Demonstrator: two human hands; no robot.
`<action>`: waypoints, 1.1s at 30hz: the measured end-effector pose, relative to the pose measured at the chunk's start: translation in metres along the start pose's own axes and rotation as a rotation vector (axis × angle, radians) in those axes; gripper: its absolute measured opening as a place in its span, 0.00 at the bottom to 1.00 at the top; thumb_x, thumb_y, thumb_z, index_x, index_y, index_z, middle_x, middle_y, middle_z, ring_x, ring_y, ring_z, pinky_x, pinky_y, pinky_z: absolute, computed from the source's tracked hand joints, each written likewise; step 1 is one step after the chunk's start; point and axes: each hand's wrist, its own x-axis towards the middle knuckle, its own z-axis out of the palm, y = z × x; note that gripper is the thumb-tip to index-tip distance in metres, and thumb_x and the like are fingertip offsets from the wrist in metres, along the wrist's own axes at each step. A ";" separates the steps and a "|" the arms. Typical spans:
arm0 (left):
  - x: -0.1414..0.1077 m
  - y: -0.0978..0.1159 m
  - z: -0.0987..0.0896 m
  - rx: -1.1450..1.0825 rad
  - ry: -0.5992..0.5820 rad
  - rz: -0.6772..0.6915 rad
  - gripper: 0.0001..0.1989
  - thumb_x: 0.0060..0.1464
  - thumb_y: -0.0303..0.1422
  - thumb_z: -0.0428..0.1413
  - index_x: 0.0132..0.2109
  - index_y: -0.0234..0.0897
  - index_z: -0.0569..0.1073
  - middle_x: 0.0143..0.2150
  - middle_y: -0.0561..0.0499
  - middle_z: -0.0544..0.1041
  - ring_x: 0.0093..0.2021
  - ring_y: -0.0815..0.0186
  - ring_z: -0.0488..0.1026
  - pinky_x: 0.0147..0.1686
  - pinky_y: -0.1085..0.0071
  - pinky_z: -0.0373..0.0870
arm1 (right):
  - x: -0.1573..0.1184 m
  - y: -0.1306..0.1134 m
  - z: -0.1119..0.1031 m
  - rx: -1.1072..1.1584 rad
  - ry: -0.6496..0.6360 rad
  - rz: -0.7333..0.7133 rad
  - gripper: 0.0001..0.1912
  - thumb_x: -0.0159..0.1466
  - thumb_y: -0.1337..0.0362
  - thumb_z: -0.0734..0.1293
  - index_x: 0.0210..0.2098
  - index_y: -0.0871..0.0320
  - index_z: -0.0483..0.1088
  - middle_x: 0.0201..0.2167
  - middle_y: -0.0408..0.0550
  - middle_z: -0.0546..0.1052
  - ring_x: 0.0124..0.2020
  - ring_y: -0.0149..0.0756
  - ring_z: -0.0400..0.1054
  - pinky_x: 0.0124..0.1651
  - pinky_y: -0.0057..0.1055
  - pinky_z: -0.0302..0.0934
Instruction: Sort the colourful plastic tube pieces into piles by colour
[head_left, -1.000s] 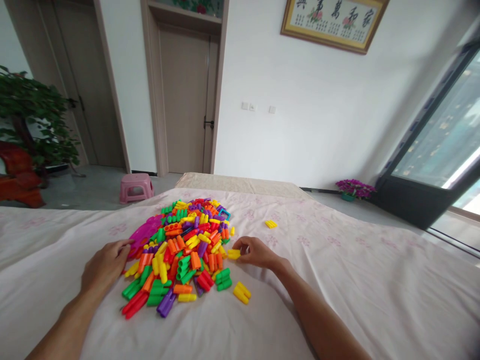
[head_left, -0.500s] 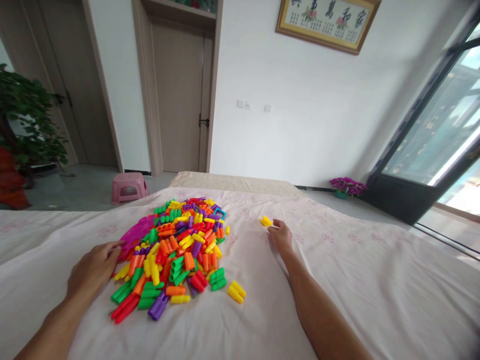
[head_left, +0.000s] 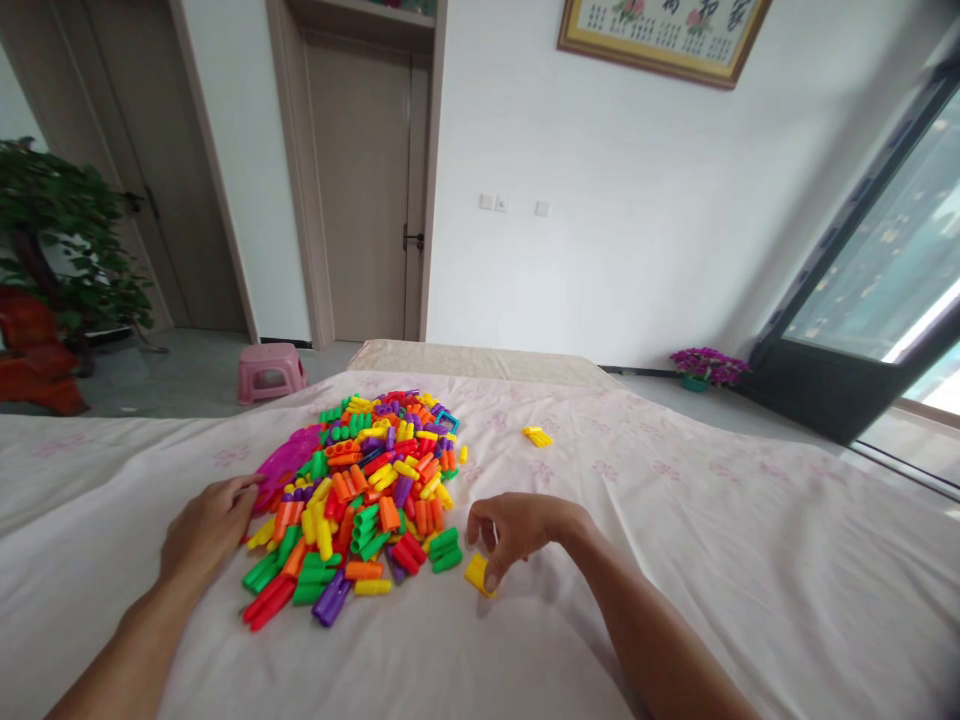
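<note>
A heap of small plastic building pieces [head_left: 364, 490] in green, orange, yellow, red and purple lies on a pale sheet [head_left: 675, 560] with a faint flower print. My left hand [head_left: 210, 525] rests flat at the heap's left edge, fingers touching a magenta plastic piece [head_left: 289, 460]. My right hand [head_left: 517, 530] is just right of the heap, fingers curled down around a yellow piece [head_left: 478, 575] on the sheet. Farther back lie a few yellow pieces [head_left: 537, 436] on their own.
Beyond the bed's far edge are a pink stool [head_left: 270, 370] on the grey floor, a closed door [head_left: 364, 190], a leafy plant [head_left: 67, 240] at the left, a purple flower pot [head_left: 705, 368] and a large window [head_left: 885, 270] at the right.
My right hand went out to the lone yellow pieces at the back, left its yellow piece there, then came back to the yellow piece beside the heap. My left hand stayed put.
</note>
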 end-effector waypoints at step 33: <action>-0.003 0.006 -0.004 0.010 -0.002 0.000 0.28 0.66 0.45 0.38 0.58 0.40 0.76 0.62 0.40 0.73 0.59 0.49 0.71 0.53 0.57 0.67 | 0.018 0.154 -0.038 -0.323 1.071 0.390 0.20 0.64 0.70 0.60 0.52 0.55 0.76 0.55 0.54 0.77 0.56 0.46 0.69 0.57 0.36 0.58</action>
